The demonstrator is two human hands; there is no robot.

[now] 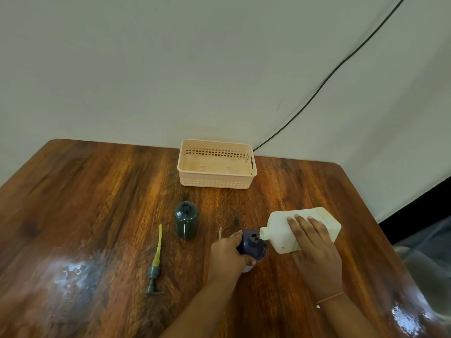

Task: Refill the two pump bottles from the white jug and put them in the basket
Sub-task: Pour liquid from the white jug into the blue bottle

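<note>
The wooden worktop [97,203] spreads out under both your hands, glossy, with bright glare patches to the near left of your left forearm and by your right elbow. Well beyond your hands, at the far edge against the wall, stands the peach basket [216,182], with nothing in it. Your right hand [314,250] is wrapped over the white jug [324,222], fingers spread across its upper face, and you have it tipped on its side so that its neck points left, toward your other hand; the mouth of the jug sits right at the open top of the dark blue bottle [253,247]. Your left hand [227,254] is closed around that blue bottle from its left side, holding it upright on the worktop, touching the jug's neck. You cannot tell from here whether liquid is running, as the spot where the two openings meet is too small to read. Beyond and to the left of your left hand, near it but apart, the dark green bottle [186,222] stands upright with its neck open. Farther left again, level with your left wrist, its grey pump head with a yellowish dip tube [155,267] lies flat on the worktop, tube pointing away from you. Just past your left fingertips a thin pale tube [220,233] shows, partly hidden by your hand.
</note>
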